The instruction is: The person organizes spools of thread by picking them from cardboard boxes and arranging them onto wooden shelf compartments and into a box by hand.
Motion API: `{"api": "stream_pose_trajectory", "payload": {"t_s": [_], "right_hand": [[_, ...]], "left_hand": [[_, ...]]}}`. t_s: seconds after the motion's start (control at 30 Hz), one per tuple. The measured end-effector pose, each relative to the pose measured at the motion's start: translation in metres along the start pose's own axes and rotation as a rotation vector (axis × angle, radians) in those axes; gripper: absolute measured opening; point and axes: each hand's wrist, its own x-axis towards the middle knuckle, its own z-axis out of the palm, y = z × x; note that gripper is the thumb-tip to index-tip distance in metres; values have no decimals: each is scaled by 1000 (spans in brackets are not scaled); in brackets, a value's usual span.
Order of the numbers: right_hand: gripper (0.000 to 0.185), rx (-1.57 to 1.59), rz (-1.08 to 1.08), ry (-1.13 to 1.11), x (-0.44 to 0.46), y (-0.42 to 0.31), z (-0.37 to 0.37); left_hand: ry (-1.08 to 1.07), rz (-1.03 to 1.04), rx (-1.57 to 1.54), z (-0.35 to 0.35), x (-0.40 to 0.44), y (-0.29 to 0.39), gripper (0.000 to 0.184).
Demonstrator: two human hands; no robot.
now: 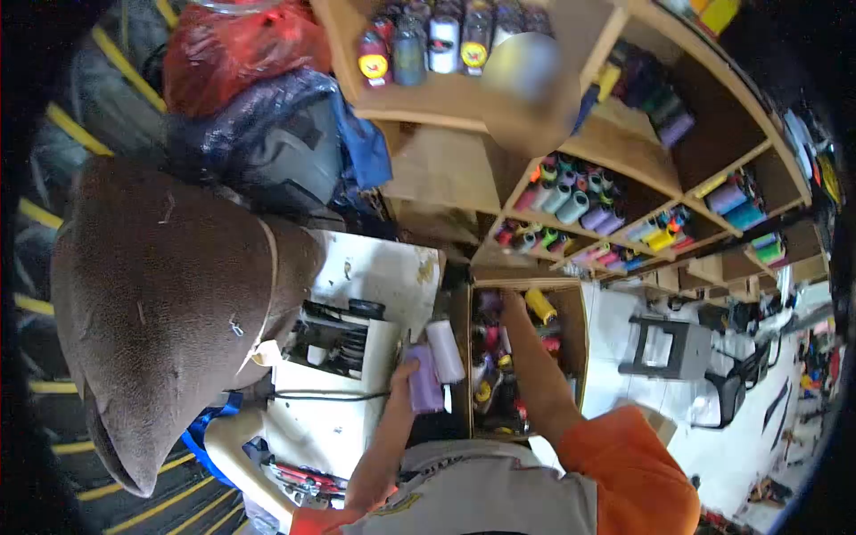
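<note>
Orange sleeve (pixel 637 473) and grey shirt (pixel 499 495) sit closest. From where I stand, the wearer's left hand (pixel 403 379) is wrapped round a purple spool (pixel 426 379), a white spool (pixel 444 349) just beside it, near a white machine (pixel 382 352). Their right hand (pixel 512 306) is in a box (pixel 579 334), near a yellow spool (pixel 539 305); I can't tell whether it grips anything.

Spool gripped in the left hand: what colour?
The spool is light purple; seen best in the head view.
</note>
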Motion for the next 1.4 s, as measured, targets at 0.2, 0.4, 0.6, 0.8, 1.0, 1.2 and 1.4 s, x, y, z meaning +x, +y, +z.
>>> {"api": "stream_pose_trajectory", "payload": {"t_s": [0.2,0.4,0.6,0.8,1.0,1.2,1.4], "right_hand": [[35,-184,-36,18,-79,-22,18],[57,-863,-324,-128,-213,-116,93],[62,-1526,-1215,-504,-265,-249,310],[52,-1977,-1455,-457,-216,-307,464],[52,-2167,-1363,-363,-171,-316,508],[62,-2181,-1413,-341,-149,-326,512],[68,-1972,-1726,-329,-151,-316,496]], "left_hand": [[-183,-82,-22,33,-6,9,70],[-450,21,-133,40,10,5,83],[-449,8,-140,52,7,10,83],[-470,-89,-157,29,16,-2,85],[-452,5,-139,57,-2,14,90],[-444,-5,-109,56,-6,18,90],[-495,19,-89,49,16,11,91]]}}
